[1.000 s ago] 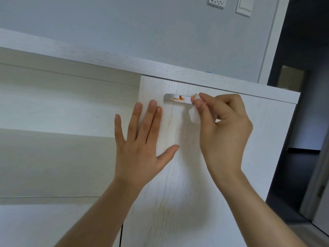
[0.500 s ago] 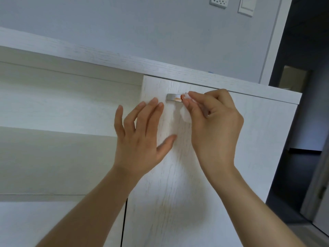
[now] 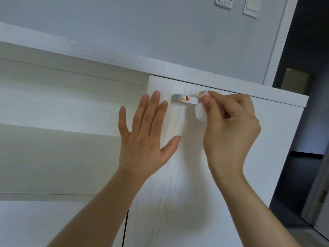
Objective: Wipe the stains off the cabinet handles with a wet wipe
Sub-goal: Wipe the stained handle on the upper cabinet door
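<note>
A short metal handle (image 3: 185, 100) sits near the top of a white cabinet door (image 3: 187, 175). An orange-red stain (image 3: 186, 98) smears its middle. My right hand (image 3: 229, 127) pinches a folded white wet wipe (image 3: 201, 111) just off the handle's right end; the wipe's top corner carries an orange mark. My left hand (image 3: 146, 134) lies flat against the door with fingers spread, its fingertips just left of the handle.
Open white shelves (image 3: 62, 107) run to the left of the door under a white top board (image 3: 124, 59). A grey wall with a thermostat (image 3: 223, 1) and a switch (image 3: 251, 8) rises behind. A dark doorway (image 3: 306, 104) opens at right.
My right hand slid left over the handle with the wipe, then back past its right end. The stain is uncovered again and the wipe shows orange. My left hand flattened on the door.
</note>
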`<state>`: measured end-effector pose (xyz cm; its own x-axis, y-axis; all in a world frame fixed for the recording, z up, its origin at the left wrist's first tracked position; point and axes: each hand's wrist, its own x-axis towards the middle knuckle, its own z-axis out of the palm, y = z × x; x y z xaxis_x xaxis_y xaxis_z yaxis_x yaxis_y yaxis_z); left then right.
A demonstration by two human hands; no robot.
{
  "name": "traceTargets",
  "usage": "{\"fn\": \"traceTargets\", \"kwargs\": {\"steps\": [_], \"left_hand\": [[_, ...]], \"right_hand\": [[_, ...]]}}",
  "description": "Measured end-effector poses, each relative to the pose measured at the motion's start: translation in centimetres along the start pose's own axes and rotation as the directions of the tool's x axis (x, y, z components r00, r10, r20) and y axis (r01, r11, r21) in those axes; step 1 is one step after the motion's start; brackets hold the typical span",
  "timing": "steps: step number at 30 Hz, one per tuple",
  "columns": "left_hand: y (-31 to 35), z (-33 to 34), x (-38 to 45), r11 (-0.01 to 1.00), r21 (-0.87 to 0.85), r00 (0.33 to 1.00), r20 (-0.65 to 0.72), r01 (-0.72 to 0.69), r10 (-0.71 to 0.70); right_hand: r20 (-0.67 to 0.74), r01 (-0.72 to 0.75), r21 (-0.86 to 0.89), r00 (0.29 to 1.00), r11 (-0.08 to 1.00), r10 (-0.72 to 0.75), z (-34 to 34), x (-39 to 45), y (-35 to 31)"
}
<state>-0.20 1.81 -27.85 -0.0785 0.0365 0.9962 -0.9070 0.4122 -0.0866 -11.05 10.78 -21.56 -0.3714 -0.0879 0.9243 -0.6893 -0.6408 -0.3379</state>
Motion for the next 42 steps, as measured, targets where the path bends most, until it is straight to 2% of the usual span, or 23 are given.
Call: {"fn": "traceTargets", "kwargs": {"steps": [3,7,12,17,22,26,30,35,38,42], "left_hand": [[0.0,0.0,0.0,1.0,-0.006,1.0,-0.014,0.001,-0.001],[0.1,0.1,-0.1,1.0,-0.014,0.999,-0.033,-0.002,0.002],[0.0,0.1,-0.1,1.0,-0.026,0.999,-0.036,-0.001,0.001],[0.0,0.1,-0.2,0.999,-0.034,1.0,-0.02,0.004,-0.004],[0.0,0.1,-0.1,0.999,-0.046,1.0,-0.027,0.007,-0.008],[0.1,0.1,-0.1,0.997,-0.081,0.999,-0.036,0.014,-0.017],[0.0,0.1,-0.1,0.994,-0.111,0.999,-0.035,0.018,-0.022],[0.1,0.1,-0.2,0.99,-0.135,0.999,-0.023,0.03,-0.033],[0.1,0.1,-0.2,0.991,-0.131,0.999,-0.014,0.033,-0.035],[0.1,0.1,-0.1,0.989,-0.142,0.999,-0.016,0.037,-0.04]], "right_hand": [[-0.015,0.004,0.031,1.0,1.0,-0.004,0.5,-0.6,-0.2],[0.027,0.084,-0.022,0.996,0.996,-0.083,1.3,-1.0,-0.4],[0.047,0.086,-0.035,0.995,0.996,-0.084,1.1,-0.7,-0.4],[0.021,-0.001,0.045,1.0,0.999,0.0,1.0,-0.7,-0.4],[0.051,0.11,-0.013,0.993,0.994,-0.109,1.8,-1.2,-0.8],[0.029,0.096,-0.009,0.995,0.995,-0.096,1.6,-1.1,-0.7],[-0.039,-0.018,0.098,0.999,0.995,0.022,1.1,-1.0,-0.3],[0.022,0.094,0.039,0.995,0.995,-0.095,2.0,-1.6,-0.5],[0.011,0.091,0.052,0.996,0.994,-0.092,1.9,-1.4,-0.4],[0.099,0.123,0.046,0.987,0.991,-0.127,1.8,-2.1,-0.6]]}}
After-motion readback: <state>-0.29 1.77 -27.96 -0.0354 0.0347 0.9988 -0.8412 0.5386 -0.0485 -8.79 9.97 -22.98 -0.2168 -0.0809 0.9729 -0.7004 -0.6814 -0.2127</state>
